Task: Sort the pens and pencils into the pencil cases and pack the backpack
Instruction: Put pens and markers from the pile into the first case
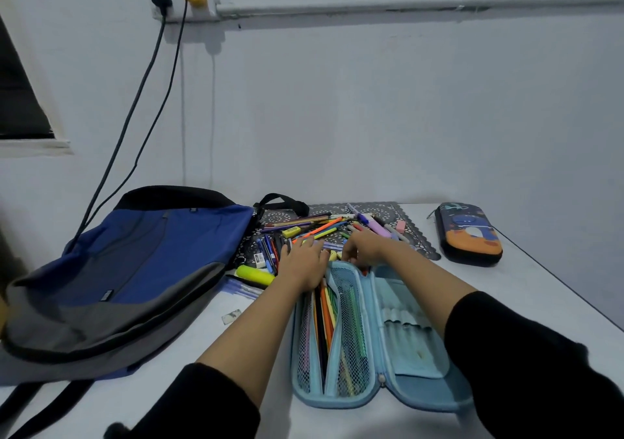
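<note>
A light blue pencil case (405, 344) lies open in front of me, with several coloured pencils (326, 317) in its left half behind a mesh flap. My left hand (302, 264) lies flat at the case's far left corner, on the pencil ends. My right hand (363, 247) reaches to the far rim of the case with fingers curled down; what it holds is hidden. A pile of pens and pencils (314, 229) lies just beyond both hands. A dark closed pencil case (467, 234) rests at the far right. A blue and grey backpack (135, 269) lies at the left.
A black patterned mat (415, 239) lies under the pile. A yellow highlighter (255, 274), a white eraser (259, 259) and a pack of pens (241, 288) lie between backpack and case. Two cables (141, 107) hang from a wall socket. The table edge (557, 276) runs along the right.
</note>
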